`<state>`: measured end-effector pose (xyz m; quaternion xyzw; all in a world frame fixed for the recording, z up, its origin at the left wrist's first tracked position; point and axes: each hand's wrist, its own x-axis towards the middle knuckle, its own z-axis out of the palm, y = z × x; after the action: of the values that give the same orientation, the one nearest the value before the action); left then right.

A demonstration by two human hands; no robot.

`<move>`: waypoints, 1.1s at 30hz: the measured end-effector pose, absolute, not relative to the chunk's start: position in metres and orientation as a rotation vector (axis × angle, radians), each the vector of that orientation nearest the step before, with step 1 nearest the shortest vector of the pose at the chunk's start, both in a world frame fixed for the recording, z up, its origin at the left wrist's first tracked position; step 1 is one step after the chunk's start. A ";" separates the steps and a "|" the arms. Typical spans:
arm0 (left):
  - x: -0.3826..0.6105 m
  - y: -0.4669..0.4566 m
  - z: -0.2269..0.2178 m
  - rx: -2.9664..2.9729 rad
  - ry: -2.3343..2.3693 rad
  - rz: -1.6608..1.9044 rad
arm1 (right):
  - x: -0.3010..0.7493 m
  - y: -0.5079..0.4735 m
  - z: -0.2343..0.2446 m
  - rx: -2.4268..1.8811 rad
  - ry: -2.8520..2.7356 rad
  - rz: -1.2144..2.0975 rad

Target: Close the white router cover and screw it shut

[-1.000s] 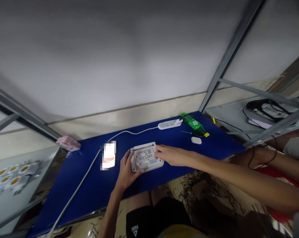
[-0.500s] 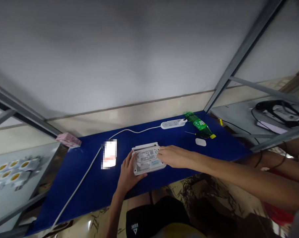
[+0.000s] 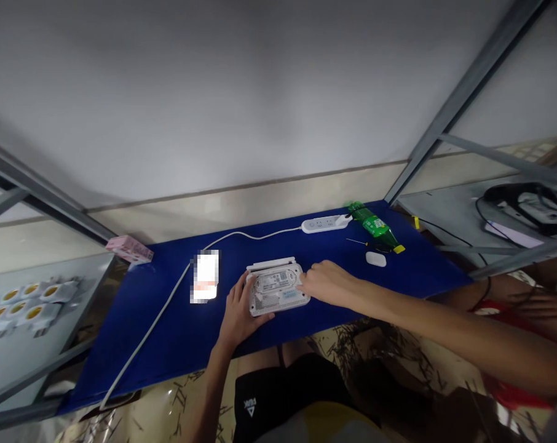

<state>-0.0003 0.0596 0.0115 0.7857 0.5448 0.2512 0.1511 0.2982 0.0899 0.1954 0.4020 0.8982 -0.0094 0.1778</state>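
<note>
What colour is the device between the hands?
The flat plastic device is white; the head view shows it best.

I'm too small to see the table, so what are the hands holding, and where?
The left hand holds the white plastic box by its left edge, near the front corner. The right hand rests on the box's right end.

A pale grey wall (image 3: 214, 104) rises above a beige band (image 3: 241, 212), and grey steel rack uprights (image 3: 467, 92) frame a blue-topped bench (image 3: 135, 363). Grey shelves (image 3: 438, 212) stand to the right. Below, a glossy tiled floor (image 3: 186, 412) is strewn with dark, dry debris (image 3: 347, 344) under dim, even light.
</note>
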 end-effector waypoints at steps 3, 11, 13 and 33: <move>0.000 0.059 0.013 2.243 1.570 0.705 | 0.304 0.089 0.193 1.097 2.647 -0.035; 0.001 0.058 0.021 2.241 1.581 0.638 | 0.296 0.086 0.191 1.131 2.583 0.025; 0.001 0.058 0.022 2.236 1.573 0.633 | 0.295 0.085 0.195 1.094 2.608 -0.019; 0.001 0.058 0.023 2.197 1.553 0.702 | 0.296 0.087 0.193 1.123 2.608 -0.052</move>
<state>0.0009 0.0582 0.0234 0.7773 0.5493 0.2483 0.1797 0.2959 0.0867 0.1930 0.3910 0.9079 -0.0181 0.1502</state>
